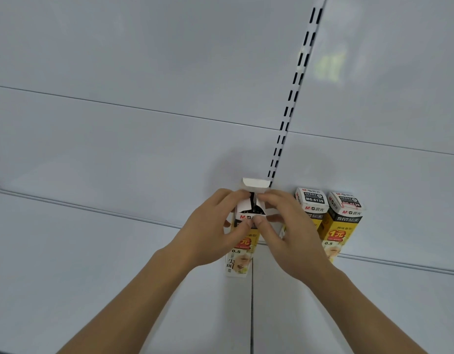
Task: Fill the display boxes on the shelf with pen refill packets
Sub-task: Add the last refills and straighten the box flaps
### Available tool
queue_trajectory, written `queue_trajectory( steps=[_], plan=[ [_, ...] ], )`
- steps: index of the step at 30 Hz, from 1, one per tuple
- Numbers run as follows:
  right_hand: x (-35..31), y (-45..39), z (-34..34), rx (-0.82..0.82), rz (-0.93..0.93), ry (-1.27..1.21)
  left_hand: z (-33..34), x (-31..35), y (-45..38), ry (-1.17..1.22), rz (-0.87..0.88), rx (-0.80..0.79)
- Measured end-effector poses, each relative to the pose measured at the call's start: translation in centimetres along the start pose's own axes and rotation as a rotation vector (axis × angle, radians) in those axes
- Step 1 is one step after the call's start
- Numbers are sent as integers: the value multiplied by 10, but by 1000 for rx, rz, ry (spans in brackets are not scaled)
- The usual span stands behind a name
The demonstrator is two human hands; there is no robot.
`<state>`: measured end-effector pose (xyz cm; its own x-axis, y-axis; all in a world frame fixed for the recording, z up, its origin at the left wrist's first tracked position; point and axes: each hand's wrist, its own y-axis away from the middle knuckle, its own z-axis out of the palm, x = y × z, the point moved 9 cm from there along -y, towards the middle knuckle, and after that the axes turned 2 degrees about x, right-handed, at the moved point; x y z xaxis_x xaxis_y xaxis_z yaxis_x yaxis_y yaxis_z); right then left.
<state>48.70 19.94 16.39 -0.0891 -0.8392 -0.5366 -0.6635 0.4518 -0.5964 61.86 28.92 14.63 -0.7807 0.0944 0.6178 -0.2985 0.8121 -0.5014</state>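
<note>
A yellow and white pen refill display box (pixel 238 261) stands upright on the white shelf (pixel 93 264), its top flap (pixel 255 184) lifted open toward the back. Dark refills show inside its mouth. My left hand (pixel 210 231) grips the box's upper left side, fingers curled over the top edge. My right hand (pixel 289 233) pinches the opening's right side with thumb and fingers. Two closed boxes of the same kind, one (pixel 313 208) beside the other (pixel 344 221), stand just to the right, partly hidden behind my right hand.
The white back panel (pixel 144 72) rises behind the boxes, with a slotted upright rail (pixel 292 98) running up from behind the open box. A seam (pixel 252 315) splits the shelf surface below the open box. Bare shelf lies to the left.
</note>
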Motion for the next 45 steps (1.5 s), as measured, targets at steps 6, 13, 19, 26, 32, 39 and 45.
queue_trajectory(
  steps=[6, 13, 19, 26, 32, 39, 45],
  plan=[
    [-1, 3, -2, 40, -65, 15, 4, -4, 3, -40, 5, -5],
    [3, -9, -5, 44, -30, -92, -11, 3, 2, 66, 21, 244],
    [9, -7, -16, 11, 130, -170, -11, 2, 1, 192, -47, 225],
    [-13, -17, -21, 86, -173, -11, -13, -6, 9, 371, -234, 300],
    [-9, -16, -22, 64, -176, -5, -14, 0, 7, 310, -116, 252],
    [-13, -22, -19, -18, -139, -23, -20, 3, 8, 254, -11, 304],
    [-11, -25, -17, -60, -86, -29, -20, -1, 5, 333, -78, 291]
  ],
)
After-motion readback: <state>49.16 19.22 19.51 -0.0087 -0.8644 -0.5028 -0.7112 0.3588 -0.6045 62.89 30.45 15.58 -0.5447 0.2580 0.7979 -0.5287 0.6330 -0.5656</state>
